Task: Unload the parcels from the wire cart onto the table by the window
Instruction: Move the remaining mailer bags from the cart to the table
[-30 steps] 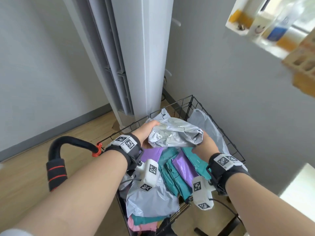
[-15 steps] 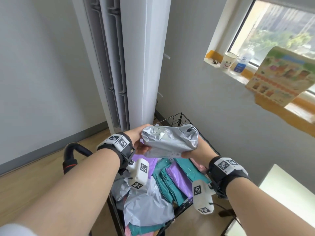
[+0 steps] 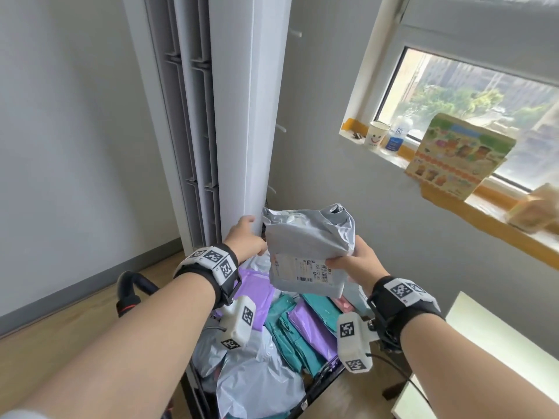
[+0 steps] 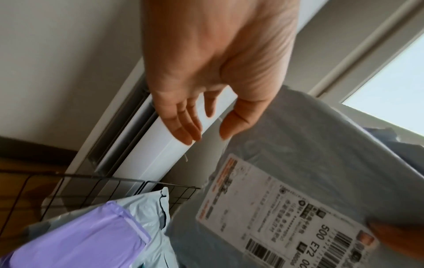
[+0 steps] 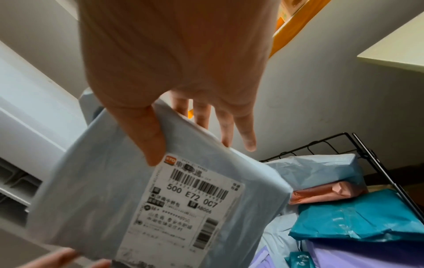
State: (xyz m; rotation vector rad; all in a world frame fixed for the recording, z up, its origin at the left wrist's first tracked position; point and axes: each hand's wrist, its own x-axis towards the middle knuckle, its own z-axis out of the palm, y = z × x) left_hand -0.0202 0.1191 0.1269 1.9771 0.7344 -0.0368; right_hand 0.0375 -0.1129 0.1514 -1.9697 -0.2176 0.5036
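Note:
A grey plastic parcel (image 3: 308,237) with a white shipping label is up in the air above the black wire cart (image 3: 331,375), label side towards me. My right hand (image 3: 348,261) pinches its right edge, thumb on the label corner and fingers behind it. My left hand (image 3: 246,237) is at the parcel's left edge; the left wrist view shows its fingers (image 4: 183,127) straight and relaxed, gripping nothing. Purple (image 3: 314,331), teal (image 3: 290,337), grey (image 3: 257,385) and pink parcels lie in the cart. A corner of the pale table (image 3: 490,340) shows at the lower right.
A tall white air-conditioner unit (image 3: 245,116) stands in the corner right behind the cart. The window sill holds a paper cup (image 3: 376,135), a bottle (image 3: 397,137) and a colourful box (image 3: 459,155). The cart's black handle (image 3: 127,294) sticks out left over the wooden floor.
The grey parcel rose from the cart and turned upright, label towards me. My left hand let go of it and opened. My view lifted towards the window.

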